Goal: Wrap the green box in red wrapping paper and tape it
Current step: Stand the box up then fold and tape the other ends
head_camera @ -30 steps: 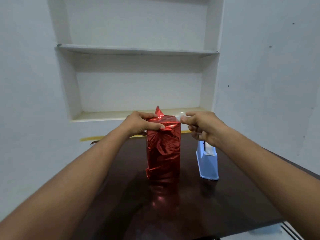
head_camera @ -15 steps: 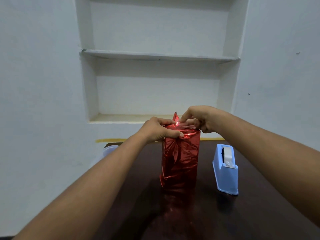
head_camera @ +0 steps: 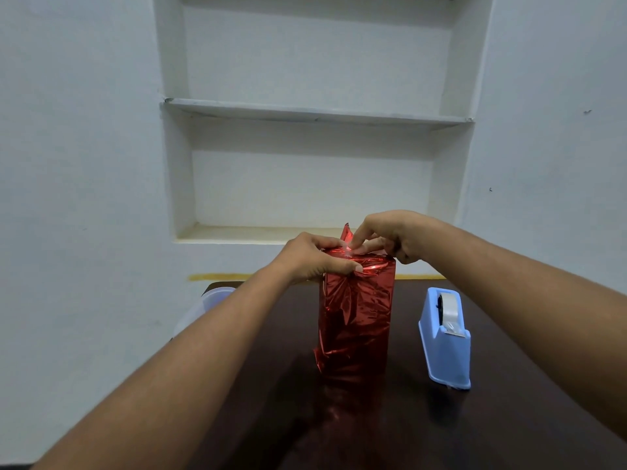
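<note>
The box stands upright in the middle of the dark table, fully covered in shiny red wrapping paper; no green shows. My left hand grips the folded paper at the top left edge, thumb pressed on the front. My right hand rests on the top, its fingertips pressing a small clear piece of tape onto the folds. A red paper corner sticks up behind my fingers.
A light blue tape dispenser with a clear roll stands on the table to the right of the box. A pale plastic container peeks out behind my left forearm. A white wall with recessed shelves lies behind the table.
My right hand brought the tape piece from beside the box onto its top and now presses it down. My left hand kept its hold on the paper. The view shifted and came closer.
</note>
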`<state>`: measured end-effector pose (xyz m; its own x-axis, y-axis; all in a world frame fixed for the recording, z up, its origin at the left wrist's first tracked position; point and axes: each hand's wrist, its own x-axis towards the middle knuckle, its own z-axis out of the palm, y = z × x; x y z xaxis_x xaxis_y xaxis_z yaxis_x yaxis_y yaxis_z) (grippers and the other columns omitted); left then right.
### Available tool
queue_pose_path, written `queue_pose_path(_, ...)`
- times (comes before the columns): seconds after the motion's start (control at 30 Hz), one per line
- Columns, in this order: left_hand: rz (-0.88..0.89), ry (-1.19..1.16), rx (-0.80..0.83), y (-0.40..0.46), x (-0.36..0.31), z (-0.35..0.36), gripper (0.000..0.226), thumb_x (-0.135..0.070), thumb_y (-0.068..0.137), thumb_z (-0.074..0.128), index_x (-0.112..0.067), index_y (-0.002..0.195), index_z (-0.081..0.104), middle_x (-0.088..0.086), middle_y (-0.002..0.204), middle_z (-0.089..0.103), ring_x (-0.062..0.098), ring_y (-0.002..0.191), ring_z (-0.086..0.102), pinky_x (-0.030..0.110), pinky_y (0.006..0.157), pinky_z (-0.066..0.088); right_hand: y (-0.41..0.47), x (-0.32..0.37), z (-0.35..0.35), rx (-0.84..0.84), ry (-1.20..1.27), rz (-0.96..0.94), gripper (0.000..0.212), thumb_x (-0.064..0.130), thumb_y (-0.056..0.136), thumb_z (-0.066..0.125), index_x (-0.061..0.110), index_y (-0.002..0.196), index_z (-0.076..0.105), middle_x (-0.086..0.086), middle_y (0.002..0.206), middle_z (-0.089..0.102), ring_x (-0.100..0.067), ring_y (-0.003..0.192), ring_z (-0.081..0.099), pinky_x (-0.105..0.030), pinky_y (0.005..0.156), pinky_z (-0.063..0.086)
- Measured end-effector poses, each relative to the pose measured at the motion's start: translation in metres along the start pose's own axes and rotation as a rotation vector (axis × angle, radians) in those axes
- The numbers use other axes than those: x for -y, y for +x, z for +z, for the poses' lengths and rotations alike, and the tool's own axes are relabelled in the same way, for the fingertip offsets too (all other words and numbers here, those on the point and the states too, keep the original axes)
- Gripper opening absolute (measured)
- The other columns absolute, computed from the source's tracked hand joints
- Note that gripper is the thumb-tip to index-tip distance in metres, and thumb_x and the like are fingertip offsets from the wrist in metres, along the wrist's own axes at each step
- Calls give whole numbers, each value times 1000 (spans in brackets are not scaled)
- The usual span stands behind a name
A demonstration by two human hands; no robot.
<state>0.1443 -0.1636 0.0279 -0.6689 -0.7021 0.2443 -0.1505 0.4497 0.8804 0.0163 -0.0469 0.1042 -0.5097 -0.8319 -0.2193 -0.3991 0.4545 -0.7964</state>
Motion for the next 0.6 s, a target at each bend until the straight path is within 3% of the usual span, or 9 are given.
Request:
queue_pose_path(0.1,1,4,-13,0,1,1,54,-29,66,98,-26,116,79,-6,86,73,-5,54,62,12,48,45,3,0,3,-27,-28,-23,16,12,88,69,12,88,54,8,36,51,-13,52,41,-24,57,28)
queue_pose_path(0.17,-2,12,-16,2,2,1,57,-32,65,99,-28,118,78,-5,93,74,-5,57,63,12,50,46,7,1,5,-59,-40,-40,18,10,85,71,13,83,53,7,35,49,-14,57,37,-24,61,32)
queue_pose_path(0.37,-9,-2,-7,2,1,1,59,-31,66,98,-29,121,77,-10,85,74,-5,61,66,12,52,48,19,3,10,-71,-76,-59,16,13,82,75,10,83,60,4,56,70,-22,88,56,-37,102,49)
queue_pose_path(0.43,-8,14,-7,2,1,0,57,-34,64,98,-32,118,78,-11,84,74,-5,62,66,12,52,48,24,2,9,-108,-79,-77,22,17,78,81,9,86,62,1,75,71,-23,91,59,-36,97,51)
queue_pose_path(0.5,-12,23,-4,3,2,-1,55,-36,64,98,-34,115,79,-10,89,76,-4,67,68,12,54,48,31,-1,7,-229,-112,-116,44,25,65,92,9,93,64,-4,88,65,-25,95,60,-36,88,54)
queue_pose_path(0.6,-24,-9,-13,2,1,0,53,-33,64,99,-32,114,79,-10,93,77,-6,66,68,12,54,49,37,-8,9,-279,-57,-117,61,27,53,99,7,98,63,-9,97,63,-26,97,63,-39,87,58)
